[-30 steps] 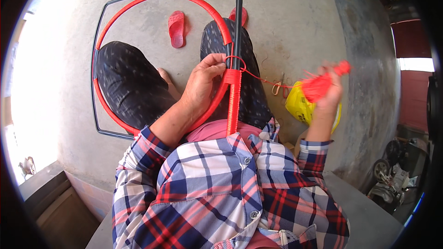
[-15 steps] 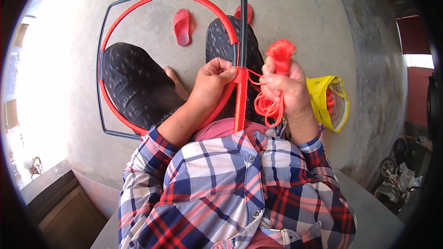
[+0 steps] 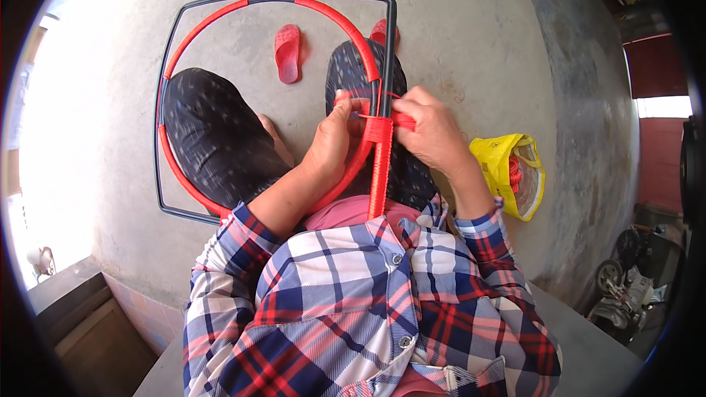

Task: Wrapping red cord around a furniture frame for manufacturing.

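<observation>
A black frame (image 3: 163, 95) with a rounded ring inside it rests across my knees. Red cord is wound tightly round parts of the ring (image 3: 336, 13) and round the frame's right bar (image 3: 379, 169). My right hand (image 3: 434, 132), just right of that bar, is closed on a bundle of red cord (image 3: 404, 120). The bundle reaches behind the bar. Inside the ring, my left hand (image 3: 331, 136) has its fingers closed on the bundle's other end, slightly blurred. A thin strand crosses the bar above the wound part. Some fingertips are hidden.
A yellow bag (image 3: 507, 176) with red cord inside stands on the floor at right. Two red slippers, one (image 3: 287, 53) in plain view, lie beyond my knees. A wheeled metal machine (image 3: 621, 294) is at the far right.
My right hand has moved left and in against the frame's bar, bringing the cord bundle behind it. My left hand has let go of the bar's wrapping and meets the bundle. The loose loops no longer show.
</observation>
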Demonstrator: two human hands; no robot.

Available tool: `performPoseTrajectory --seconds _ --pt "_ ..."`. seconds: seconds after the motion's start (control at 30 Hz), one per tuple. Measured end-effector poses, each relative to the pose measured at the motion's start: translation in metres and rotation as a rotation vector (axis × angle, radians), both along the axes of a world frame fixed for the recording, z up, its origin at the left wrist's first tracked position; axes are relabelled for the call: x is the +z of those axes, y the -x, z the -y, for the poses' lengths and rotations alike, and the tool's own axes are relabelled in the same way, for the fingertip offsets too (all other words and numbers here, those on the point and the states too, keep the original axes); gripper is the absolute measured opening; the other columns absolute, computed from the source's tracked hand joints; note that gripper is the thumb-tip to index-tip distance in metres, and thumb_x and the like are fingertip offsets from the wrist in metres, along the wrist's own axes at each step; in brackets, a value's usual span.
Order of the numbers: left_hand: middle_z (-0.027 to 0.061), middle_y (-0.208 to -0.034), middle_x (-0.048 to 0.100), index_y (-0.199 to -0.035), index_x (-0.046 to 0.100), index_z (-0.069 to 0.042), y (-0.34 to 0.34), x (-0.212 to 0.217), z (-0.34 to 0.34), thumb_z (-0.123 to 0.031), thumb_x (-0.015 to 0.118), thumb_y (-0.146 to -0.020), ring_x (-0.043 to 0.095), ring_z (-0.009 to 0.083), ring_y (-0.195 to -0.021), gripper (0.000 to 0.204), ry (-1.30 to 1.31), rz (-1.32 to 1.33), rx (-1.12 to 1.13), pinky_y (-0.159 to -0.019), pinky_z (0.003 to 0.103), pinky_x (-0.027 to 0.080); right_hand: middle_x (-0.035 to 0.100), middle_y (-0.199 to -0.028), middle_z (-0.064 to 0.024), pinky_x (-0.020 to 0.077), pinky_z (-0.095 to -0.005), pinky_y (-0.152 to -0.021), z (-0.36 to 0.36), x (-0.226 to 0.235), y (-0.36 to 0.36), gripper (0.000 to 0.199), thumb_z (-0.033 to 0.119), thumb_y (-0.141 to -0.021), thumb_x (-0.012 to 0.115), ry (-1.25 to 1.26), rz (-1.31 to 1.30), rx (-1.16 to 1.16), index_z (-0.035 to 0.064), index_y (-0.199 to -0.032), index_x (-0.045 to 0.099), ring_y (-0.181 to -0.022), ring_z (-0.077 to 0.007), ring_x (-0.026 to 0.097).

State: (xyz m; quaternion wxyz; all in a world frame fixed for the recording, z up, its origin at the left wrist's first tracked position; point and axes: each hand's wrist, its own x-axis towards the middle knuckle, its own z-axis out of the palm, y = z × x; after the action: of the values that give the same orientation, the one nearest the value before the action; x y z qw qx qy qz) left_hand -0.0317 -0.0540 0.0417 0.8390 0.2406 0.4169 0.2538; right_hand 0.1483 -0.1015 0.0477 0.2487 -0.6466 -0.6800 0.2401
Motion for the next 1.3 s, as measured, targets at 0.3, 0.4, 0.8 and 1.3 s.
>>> performPoseTrajectory --seconds 0.3,0.4,0.8,1.3 --pt "0.0087 -0.091 0.057 -0.106 0.058 -0.003 0.005 -0.017 0.009 -0.018 0.041 -0.101 0.057 0.0191 -0.083 0.023 -0.679 -0.265 0.212 -0.078 0.031 0.046 0.062 -0.104 -0.0087 0.0506 -0.0229 -0.064 -0.003 -0.003 0.009 0.032 -0.003 -0.08 0.066 -0.317 -0.389 -0.177 0.0009 -0.112 0.065 -0.071 -0.0101 0.062" --pt "0.0115 -0.092 0.055 -0.107 0.058 -0.001 0.008 -0.011 0.012 -0.015 0.044 -0.099 0.056 0.0214 -0.082 0.021 -1.146 -0.349 0.174 -0.076 0.031 0.045 0.057 -0.116 -0.0073 0.0494 -0.0226 -0.075 -0.01 0.005 0.033 0.041 -0.005 -0.075 0.068 -0.256 -0.297 -0.025 0.0058 -0.114 0.065 -0.085 -0.0088 0.061" --pt "-0.0022 -0.076 0.047 -0.112 0.053 -0.004 0.009 -0.011 -0.003 -0.026 0.043 -0.099 0.039 0.0068 -0.06 0.027 -0.425 -0.086 0.046 -0.058 0.02 0.033 0.061 -0.112 -0.0122 0.0488 -0.0417 -0.088 0.037 0.007 -0.12 0.026 0.023 -0.092 0.056 -0.408 -1.679 -0.455 0.006 -0.111 0.056 -0.094 -0.0229 0.059" --pt "0.0065 -0.086 0.059 -0.09 0.051 -0.004 -0.004 -0.014 -0.007 -0.006 0.042 -0.089 0.058 0.0164 -0.079 0.01 -0.056 0.168 0.001 -0.077 0.03 0.049 0.053 -0.055 -0.0003 0.0374 -0.0215 -0.044 0.025 -0.018 -0.015 0.019 0.023 -0.089 0.063 0.322 -1.071 -0.437 0.0107 -0.077 0.054 -0.045 -0.0084 0.047"
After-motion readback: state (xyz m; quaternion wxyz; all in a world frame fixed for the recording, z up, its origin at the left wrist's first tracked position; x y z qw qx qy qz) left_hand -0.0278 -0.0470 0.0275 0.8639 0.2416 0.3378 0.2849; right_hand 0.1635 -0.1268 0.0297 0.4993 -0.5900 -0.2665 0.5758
